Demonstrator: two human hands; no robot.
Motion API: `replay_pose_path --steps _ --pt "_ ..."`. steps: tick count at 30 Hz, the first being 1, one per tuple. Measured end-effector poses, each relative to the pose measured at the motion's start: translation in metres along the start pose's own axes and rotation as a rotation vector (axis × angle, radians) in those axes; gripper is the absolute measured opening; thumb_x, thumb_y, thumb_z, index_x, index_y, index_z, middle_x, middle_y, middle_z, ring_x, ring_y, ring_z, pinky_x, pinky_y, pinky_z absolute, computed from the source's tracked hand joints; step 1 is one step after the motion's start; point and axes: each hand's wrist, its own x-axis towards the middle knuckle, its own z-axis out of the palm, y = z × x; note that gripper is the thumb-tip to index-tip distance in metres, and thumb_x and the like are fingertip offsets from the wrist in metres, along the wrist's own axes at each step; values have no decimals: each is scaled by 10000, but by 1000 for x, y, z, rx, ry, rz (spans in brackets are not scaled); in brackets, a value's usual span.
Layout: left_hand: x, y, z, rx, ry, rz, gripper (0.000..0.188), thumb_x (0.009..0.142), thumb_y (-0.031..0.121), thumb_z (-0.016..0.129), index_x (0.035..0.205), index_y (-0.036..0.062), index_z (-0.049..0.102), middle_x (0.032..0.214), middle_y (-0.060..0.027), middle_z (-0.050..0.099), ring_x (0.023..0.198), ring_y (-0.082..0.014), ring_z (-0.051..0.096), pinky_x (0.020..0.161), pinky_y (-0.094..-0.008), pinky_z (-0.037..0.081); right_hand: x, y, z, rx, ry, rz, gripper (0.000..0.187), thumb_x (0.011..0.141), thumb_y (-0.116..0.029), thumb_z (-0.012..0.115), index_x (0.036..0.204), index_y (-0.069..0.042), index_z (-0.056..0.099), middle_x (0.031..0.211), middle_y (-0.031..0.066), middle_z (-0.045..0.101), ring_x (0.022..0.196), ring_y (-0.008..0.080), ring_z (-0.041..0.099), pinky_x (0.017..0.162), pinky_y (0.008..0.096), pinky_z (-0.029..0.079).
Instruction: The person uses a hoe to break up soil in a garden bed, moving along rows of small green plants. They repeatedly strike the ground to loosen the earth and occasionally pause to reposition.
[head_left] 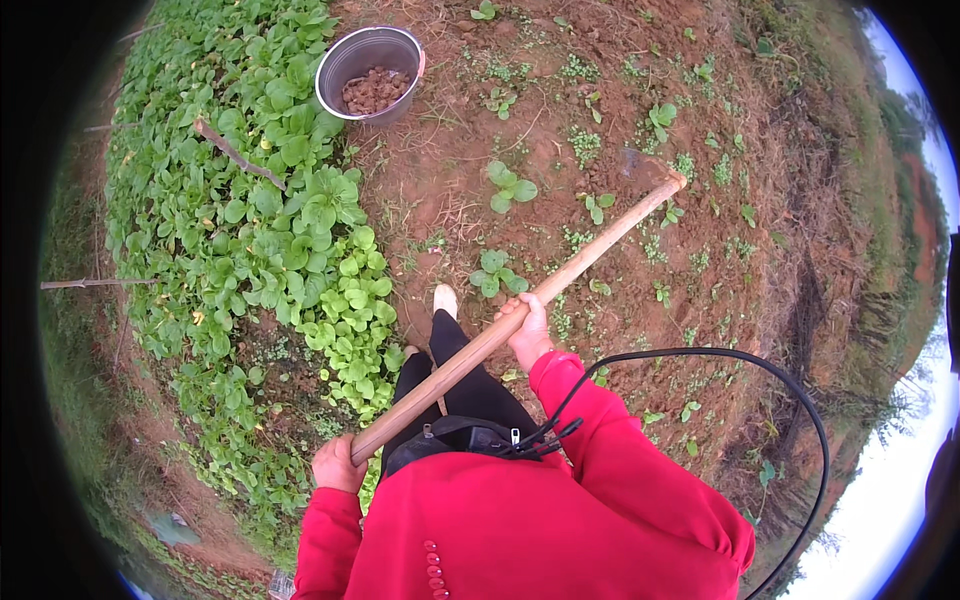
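Nearest my viewpoint, I see the wearer's red top, with a black cable looping out past its right sleeve. Just ahead, the left hand is closed around the butt end of a wooden handle, fingers curled in against it. Farther up, at about the handle's midpoint, I have the right hand wrapped round the same wood, its fingers bent over the top. Neither of the hands is spread.

Below the handle I make out black trousers and a pale shoe on brown soil. The handle slants away to my upper right, and beside its far end a greyish blade shows at the soil; it is too faint for me to tell how deep it sits. Seedlings dot the ground between.

To my left spreads a dense bed of leafy greens, with a stick lying across it. Beyond the shoe, at the bed's edge, stands a dark bucket holding brown clods. Farthest right, dry growth gives way to pale sky.
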Motion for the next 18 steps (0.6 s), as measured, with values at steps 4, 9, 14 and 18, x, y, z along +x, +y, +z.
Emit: replay_pose_path --steps 4,9,14,18 --pt "19 21 0 36 12 7 454 536 152 723 943 96 530 747 -77 558 689 -277 569 626 -393 459 26 -16 -1 -13 12 -46 175 706 -196 580 710 -131 417 604 25 444 526 183 455 561 358 424" --pt "-6 22 -13 4 -168 -115 449 565 205 715 969 112 542 816 -115 608 735 -303 603 660 -388 485 38 18 -13 -111 78 66 177 713 -200 587 712 -120 429 606 33 455 547 198 477 561 371 433" --pt "-55 -1 -11 -77 -251 -313 400 586 213 695 945 107 556 720 -133 611 666 -331 599 635 -427 484 20 61 -18 -267 173 148 162 731 -200 584 748 -104 455 632 43 472 575 218 495 587 395 448" --pt "-81 -27 -10 -54 -169 -288 398 580 182 685 942 103 540 749 -137 600 680 -332 589 645 -423 479 13 84 -16 -110 52 242 153 730 -176 586 790 -98 469 642 55 476 584 232 498 571 401 432"
